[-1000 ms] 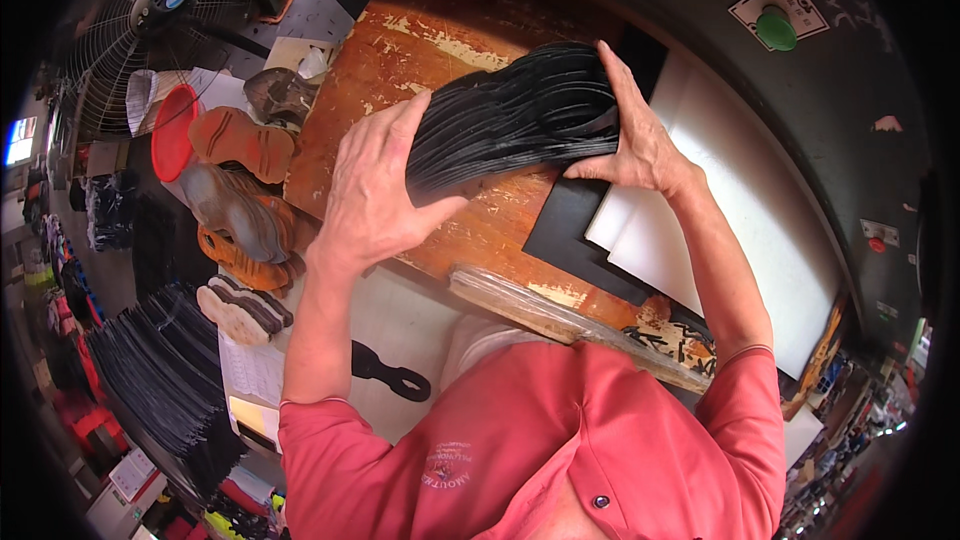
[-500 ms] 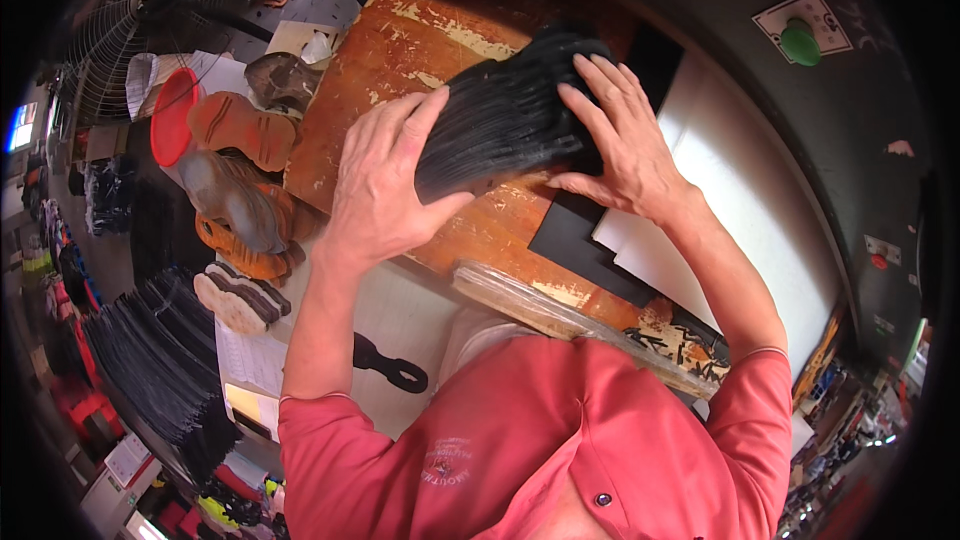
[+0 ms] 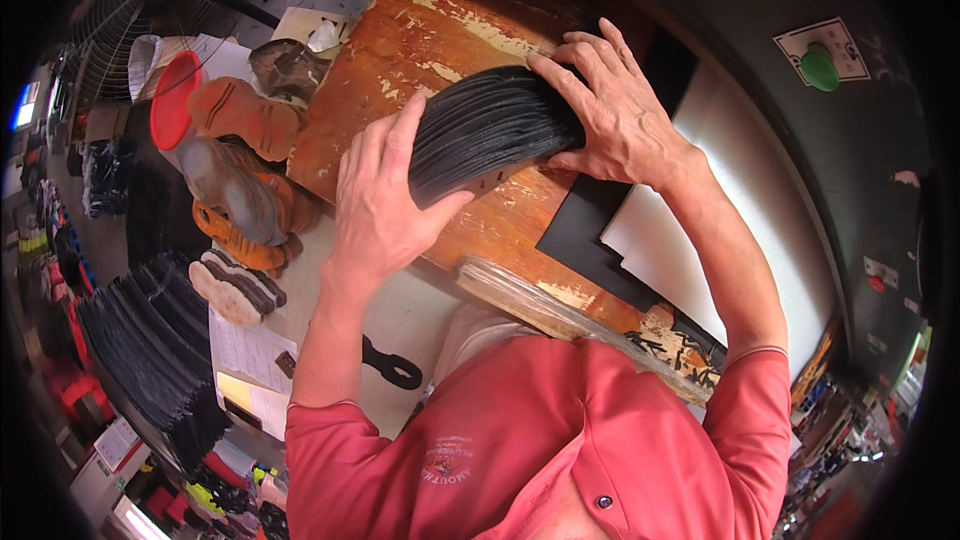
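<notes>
A thick stack of thin black pieces [image 3: 490,125] stands on the worn wooden board [image 3: 345,130], its layered edges toward me and bowed upward in the middle. My left hand [image 3: 385,190] presses against its left end, thumb along the near side and fingers over the far side. At the other end my right hand [image 3: 620,115] grips the stack, fingers curled over the back and thumb at the front. What the pieces are made of I cannot tell.
Black sheets [image 3: 590,220] and a white panel [image 3: 690,250] lie right of the board. A dark machine wall with a green button [image 3: 819,68] rises beyond. At left are a fan [image 3: 165,0], a red dish [image 3: 176,100], shoe-sole-shaped pieces [image 3: 240,200] and another black stack [image 3: 155,350].
The stack's far right part has come down and its layers lie more evenly together. My right hand has shifted slightly left and up, closing in on the stack's end.
</notes>
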A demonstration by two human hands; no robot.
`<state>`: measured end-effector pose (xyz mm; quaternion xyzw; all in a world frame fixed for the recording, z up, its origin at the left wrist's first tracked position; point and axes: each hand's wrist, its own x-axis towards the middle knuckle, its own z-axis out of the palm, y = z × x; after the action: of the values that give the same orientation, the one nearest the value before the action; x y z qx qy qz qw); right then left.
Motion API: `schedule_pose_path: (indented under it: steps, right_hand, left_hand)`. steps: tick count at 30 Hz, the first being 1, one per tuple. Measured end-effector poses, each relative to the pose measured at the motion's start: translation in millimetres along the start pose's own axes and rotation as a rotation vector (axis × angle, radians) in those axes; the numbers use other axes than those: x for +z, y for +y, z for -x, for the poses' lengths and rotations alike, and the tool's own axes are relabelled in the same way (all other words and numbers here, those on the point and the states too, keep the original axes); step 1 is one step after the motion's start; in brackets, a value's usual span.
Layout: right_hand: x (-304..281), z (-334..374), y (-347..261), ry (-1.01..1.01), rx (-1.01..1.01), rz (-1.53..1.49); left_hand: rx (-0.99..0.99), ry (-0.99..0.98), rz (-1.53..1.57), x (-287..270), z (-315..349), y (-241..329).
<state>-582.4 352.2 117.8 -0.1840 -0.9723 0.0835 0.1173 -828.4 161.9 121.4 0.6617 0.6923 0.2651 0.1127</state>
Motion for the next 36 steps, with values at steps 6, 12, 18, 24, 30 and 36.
schedule_pose_path:
  steps: [6,12,18,24,30,36]
  right_hand:
    - [-14,2,-10,-0.061,0.052,-0.034]
    - [-15,13,-18,0.04,0.058,-0.083]
    - [-9,33,9,0.085,0.084,-0.199]
    - [12,42,18,0.113,0.268,-0.445]
    - [12,48,8,0.107,0.197,-0.485]
    - [-7,40,5,0.087,0.009,-0.246]
  left_hand:
    - [0.084,0.072,0.068,-3,2,-3]
    - [0.249,0.114,-0.086,-19,5,-13]
    - [0.231,0.048,-0.007,-4,10,-28]
    - [0.236,0.028,-0.014,-11,10,-22]
    - [0.242,0.051,0.022,-1,9,-20]
    - [0.18,0.015,0.062,0,15,-17]
